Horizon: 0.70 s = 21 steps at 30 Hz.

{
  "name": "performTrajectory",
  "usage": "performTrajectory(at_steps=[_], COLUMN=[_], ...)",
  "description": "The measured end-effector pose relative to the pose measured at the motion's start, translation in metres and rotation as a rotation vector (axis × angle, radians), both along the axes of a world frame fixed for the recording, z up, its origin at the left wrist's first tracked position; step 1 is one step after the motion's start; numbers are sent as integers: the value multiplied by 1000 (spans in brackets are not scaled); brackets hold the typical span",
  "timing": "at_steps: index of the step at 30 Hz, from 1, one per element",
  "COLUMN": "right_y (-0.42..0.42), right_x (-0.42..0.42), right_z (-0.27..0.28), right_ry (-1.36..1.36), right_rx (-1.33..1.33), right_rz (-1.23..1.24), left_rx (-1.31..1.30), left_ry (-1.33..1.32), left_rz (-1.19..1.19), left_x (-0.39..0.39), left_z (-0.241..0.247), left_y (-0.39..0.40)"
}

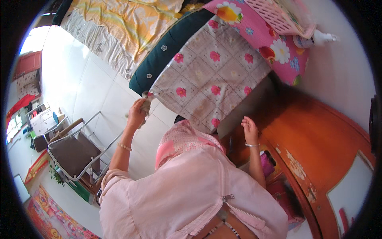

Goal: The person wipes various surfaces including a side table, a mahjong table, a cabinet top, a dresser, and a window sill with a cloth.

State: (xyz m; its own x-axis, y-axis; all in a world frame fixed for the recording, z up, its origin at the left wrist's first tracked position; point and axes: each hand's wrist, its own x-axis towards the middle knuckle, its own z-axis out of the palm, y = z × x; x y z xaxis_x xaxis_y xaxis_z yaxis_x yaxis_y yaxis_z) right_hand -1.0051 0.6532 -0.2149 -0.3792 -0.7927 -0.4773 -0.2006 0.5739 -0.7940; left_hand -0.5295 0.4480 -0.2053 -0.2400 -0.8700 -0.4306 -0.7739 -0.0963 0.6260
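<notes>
My left hand (135,115) grips a crumpled grey-beige cloth (145,107). It is close to the left corner of a checked cover with pink roses (206,77), which is spread over a piece of furniture. Whether the cloth touches that corner, I cannot tell. On the other side, my right hand (250,129) hangs in the air with nothing in it, its fingers loosely bent and slightly apart. Below it is the orange-brown wooden cabinet (301,128). A dark green padded edge (170,56) with small white flowers runs along the cover's far left side.
A pink plastic basket (274,18) and a white bottle (319,39) stand on a pink floral cloth (286,64). Yellow bedding (134,24) lies at the top. On the left, a metal-framed chair (74,152) stands on pale floor tiles (98,77).
</notes>
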Motion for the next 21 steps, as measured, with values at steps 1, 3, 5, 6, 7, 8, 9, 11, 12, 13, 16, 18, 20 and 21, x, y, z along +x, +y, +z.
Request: performTrajectory(at_steps=[1, 3, 5, 6, 7, 8, 9, 11, 12, 13, 16, 18, 20, 21], right_y=[6, 15, 20, 21, 21, 21, 22, 25, 24, 24, 45, 53, 54, 57], right_x=[-2, -2, -1, 1, 2, 3, 3, 5, 5, 4, 3, 2, 3, 2], right_z=[0, -12, -10, -7, -5, -4, -3, 2, 6, 7, -10, -14, -15, -18], right_ry=[9, 6, -4, -8, -2, 4, 9, 21, 31, 40, -8, -22, -31, -37], right_rx=[0, -19, -43, -35, -33, -35, -33, -17, -10, -2, -1, 16, 53, 50], right_rz=[-14, -37, -50, -36, -23, -25, -30, -32, -32, -34, -93, -106, -112, -112], left_rx=[81, 227, 388, 521, 578, 637, 701, 533, 312, 95, -388, -500, -509, -485], left_ry=[205, 589, 929, 1076, 1169, 1262, 1352, 1024, 751, 476, 78, -36, -156, -174], left_rz=[79, 245, 363, 377, 370, 362, 354, 239, 191, 137, -75, -288, -609, -728], left_x=[-20, -58, -87, -100, -112, -124, -134, -133, -123, -113, -116, -142, -166, -183], left_z=[20, 63, 85, 91, 88, 86, 82, 41, 7, -21, -27, -6, 2, 11], left_y=[-1, -10, -22, -28, -31, -34, -39, -42, -40, -39, -32, -20, -8, -6])
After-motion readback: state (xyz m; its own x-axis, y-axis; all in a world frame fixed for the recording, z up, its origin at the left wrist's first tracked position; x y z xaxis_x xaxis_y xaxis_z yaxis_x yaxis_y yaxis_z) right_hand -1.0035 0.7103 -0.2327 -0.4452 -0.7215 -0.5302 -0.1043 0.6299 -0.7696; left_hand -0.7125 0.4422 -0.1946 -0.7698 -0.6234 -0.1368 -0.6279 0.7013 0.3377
